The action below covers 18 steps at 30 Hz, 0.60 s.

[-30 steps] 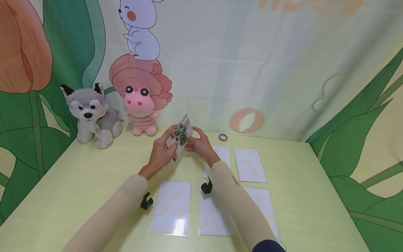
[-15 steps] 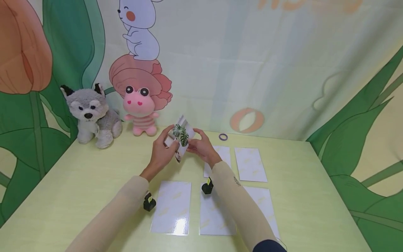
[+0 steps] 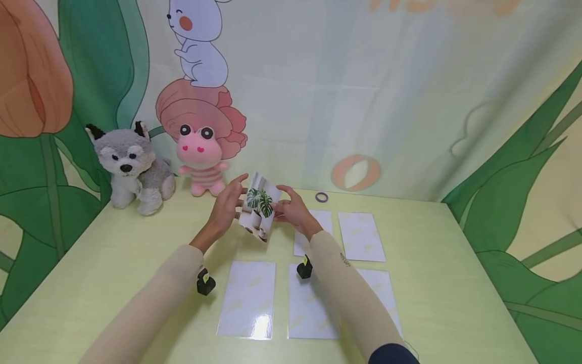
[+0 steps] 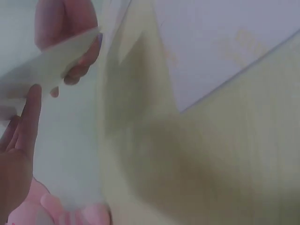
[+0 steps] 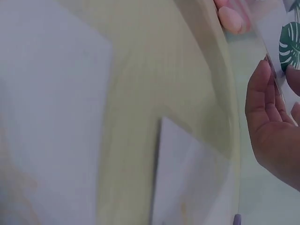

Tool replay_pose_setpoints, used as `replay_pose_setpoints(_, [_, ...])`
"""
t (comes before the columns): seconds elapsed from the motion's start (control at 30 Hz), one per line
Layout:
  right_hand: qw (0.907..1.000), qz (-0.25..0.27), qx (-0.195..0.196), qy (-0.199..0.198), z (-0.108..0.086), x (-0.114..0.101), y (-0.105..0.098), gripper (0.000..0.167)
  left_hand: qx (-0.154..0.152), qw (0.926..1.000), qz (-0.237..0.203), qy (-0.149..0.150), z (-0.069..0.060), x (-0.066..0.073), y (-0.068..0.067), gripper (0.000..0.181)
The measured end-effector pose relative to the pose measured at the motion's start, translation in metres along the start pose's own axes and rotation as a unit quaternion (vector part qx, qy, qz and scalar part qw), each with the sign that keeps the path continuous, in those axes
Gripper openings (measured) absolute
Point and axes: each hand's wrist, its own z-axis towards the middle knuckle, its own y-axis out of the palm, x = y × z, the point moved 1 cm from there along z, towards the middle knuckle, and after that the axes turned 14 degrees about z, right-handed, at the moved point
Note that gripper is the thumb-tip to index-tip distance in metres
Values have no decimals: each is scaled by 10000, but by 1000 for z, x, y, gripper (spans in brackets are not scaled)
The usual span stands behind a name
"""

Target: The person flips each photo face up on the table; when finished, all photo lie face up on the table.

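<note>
A picture card point(image 3: 259, 206) with a potted green-leaved plant is held tilted above the back of the table. My right hand point(image 3: 294, 210) pinches its right edge between thumb and fingers. At the card's left side, my left hand point(image 3: 224, 210) has its fingers extended, not wrapped round it. The left wrist view shows a fingertip of the left hand point(image 4: 21, 150) touching the pale back of the card point(image 4: 51, 63). In the right wrist view, the right hand's thumb lies on the printed face of the card point(image 5: 274, 28).
Several white cards lie on the table, including one at front left point(image 3: 247, 299) and one at back right point(image 3: 361, 236). A purple ring point(image 3: 322, 197) lies by the back edge. A grey plush dog point(image 3: 129, 167) and a pink plush toy point(image 3: 202, 162) stand back left.
My left hand has loosened its grip on the card and shifted slightly left, its fingers straightening. The card has turned so its printed face shows more fully. My right hand keeps hold.
</note>
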Motion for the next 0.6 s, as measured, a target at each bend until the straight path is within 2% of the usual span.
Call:
replay_pose_setpoints(0.17, [9977,-628,-206,-114,-1,-7,-2,66,-470,9982,312,-184,10,1,-7,54])
replay_pose_setpoints(0.3, [9934,-1051,-410,-206,-3,-12,0,66,-712,9941,812,-77,13,-4,-9,64])
replay_pose_setpoints(0.43, [9895,-1326,-526,-226,-1,-13,2,66,-793,9903,1126,171,13,-10,-9,71])
replay_pose_setpoints(0.6, [9869,-1512,-508,-228,0,-11,3,66,-788,9862,1431,276,12,-13,-9,72])
